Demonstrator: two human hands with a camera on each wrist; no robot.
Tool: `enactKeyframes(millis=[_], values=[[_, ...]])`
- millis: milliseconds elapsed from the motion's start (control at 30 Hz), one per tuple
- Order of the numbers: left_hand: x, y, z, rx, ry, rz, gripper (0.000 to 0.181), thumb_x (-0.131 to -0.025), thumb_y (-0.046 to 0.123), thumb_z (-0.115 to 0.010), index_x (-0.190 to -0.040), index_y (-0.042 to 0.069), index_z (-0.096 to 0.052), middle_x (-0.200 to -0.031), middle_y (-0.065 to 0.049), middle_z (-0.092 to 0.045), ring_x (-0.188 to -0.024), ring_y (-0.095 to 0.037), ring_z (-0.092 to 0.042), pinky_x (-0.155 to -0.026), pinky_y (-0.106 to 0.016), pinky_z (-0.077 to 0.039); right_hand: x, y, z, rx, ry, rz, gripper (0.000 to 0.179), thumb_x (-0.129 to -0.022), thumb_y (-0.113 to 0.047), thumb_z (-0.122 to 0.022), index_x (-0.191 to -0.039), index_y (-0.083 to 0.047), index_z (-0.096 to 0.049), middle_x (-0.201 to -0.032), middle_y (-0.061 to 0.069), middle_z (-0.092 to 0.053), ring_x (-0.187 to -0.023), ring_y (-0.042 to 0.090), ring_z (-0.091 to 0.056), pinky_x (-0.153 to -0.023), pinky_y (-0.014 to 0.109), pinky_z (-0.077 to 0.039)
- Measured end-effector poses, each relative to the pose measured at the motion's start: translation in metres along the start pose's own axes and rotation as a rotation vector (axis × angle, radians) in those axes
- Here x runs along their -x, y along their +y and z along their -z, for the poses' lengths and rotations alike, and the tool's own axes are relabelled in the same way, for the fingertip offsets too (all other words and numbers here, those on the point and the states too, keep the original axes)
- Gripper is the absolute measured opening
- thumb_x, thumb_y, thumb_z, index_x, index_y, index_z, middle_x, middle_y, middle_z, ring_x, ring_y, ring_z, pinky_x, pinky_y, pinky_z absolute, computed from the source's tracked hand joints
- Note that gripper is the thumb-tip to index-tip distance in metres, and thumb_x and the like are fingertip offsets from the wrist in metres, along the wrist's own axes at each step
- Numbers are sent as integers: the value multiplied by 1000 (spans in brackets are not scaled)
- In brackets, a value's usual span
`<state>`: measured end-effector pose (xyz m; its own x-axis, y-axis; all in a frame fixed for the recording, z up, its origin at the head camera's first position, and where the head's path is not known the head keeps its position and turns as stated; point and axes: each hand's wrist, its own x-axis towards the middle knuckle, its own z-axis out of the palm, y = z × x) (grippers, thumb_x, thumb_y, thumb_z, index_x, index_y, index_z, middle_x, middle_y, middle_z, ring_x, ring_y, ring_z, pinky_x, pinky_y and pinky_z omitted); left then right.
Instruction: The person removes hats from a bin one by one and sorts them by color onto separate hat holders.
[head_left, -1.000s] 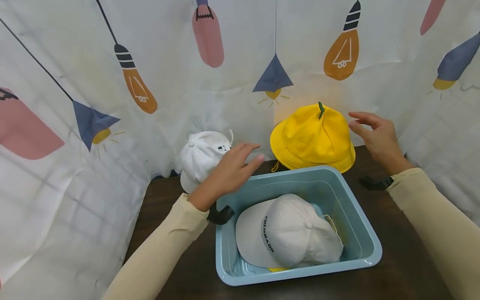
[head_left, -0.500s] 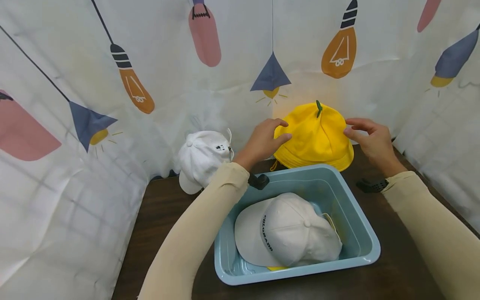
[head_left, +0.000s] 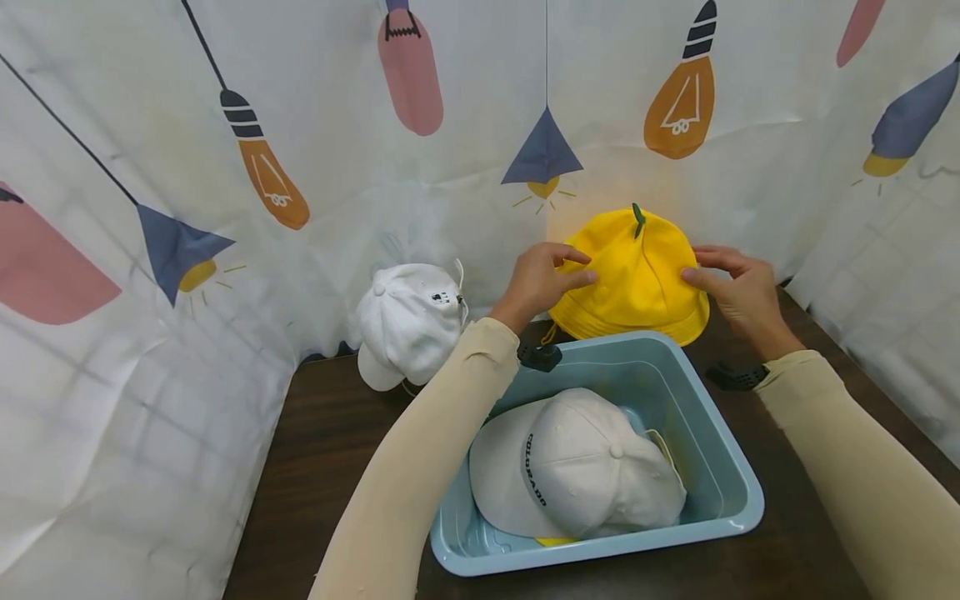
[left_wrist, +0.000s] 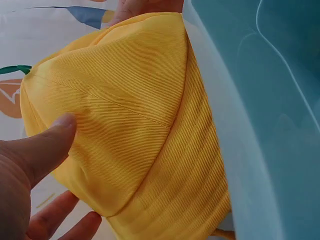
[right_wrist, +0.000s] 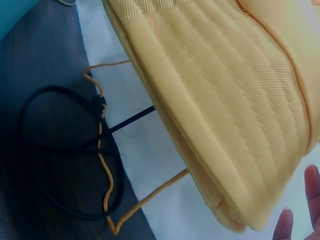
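Note:
A yellow bucket hat [head_left: 633,279] with a green sprout on its crown stands behind the tub, against the curtain. My left hand [head_left: 542,282] holds its left side, thumb on the front of the crown and fingers round the edge. On the opposite side my right hand [head_left: 744,296] has its thumb on the cloth, with the fingers reaching behind. The left wrist view shows my left thumb [left_wrist: 55,145] lying on the crown. In the right wrist view the stitched brim [right_wrist: 215,115] fills much of the frame, an orange cord [right_wrist: 107,182] hanging from it.
A light blue tub [head_left: 720,437] holds a white cap [head_left: 577,462] lettered COLORADO, with a bit of yellow beneath it. Left of the tub sits another white cap [head_left: 411,321] on the dark table [head_left: 330,450]. A lamp-patterned curtain [head_left: 465,192] encloses the back and sides. A black loop [right_wrist: 50,89] lies near the cord.
My left hand has moved right from beside the small white cap to the yellow hat. My right hand has moved slightly left and down onto the hat's side. The hat stays in place.

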<state>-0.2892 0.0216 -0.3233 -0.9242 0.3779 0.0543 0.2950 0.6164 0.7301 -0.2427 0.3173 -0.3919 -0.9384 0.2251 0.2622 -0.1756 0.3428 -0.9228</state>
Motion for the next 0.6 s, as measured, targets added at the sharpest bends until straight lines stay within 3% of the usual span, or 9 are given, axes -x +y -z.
enactKeyframes(millis=[200, 433, 600], values=[[-4, 9, -3, -60, 19, 5, 19, -94, 30, -75, -110, 20, -77, -128, 2, -65, -113, -19, -56, -100, -33, -51, -1, 1, -1, -66, 29, 0, 46, -88, -28, -81, -120, 4, -73, -124, -7, -66, -113, 10, -58, -81, 8, -53], [-6, 15, -3, -87, 23, -5, 10, -97, 28, -71, -97, 19, -76, -106, 2, -68, -90, -18, -53, -71, -26, -48, 0, 4, -1, -109, 48, 21, 38, -89, -24, -79, -111, 7, -75, -120, -5, -66, -110, 13, -58, -81, 10, -54], [-4, 8, 0, -144, 19, -29, 12, -98, 29, -70, -94, 19, -76, -108, 4, -68, -97, -18, -56, -79, -29, -51, 3, 7, -4, -62, 29, -3, 44, -92, -33, -75, -112, 7, -74, -120, -10, -64, -112, 13, -57, -83, 8, -52]])
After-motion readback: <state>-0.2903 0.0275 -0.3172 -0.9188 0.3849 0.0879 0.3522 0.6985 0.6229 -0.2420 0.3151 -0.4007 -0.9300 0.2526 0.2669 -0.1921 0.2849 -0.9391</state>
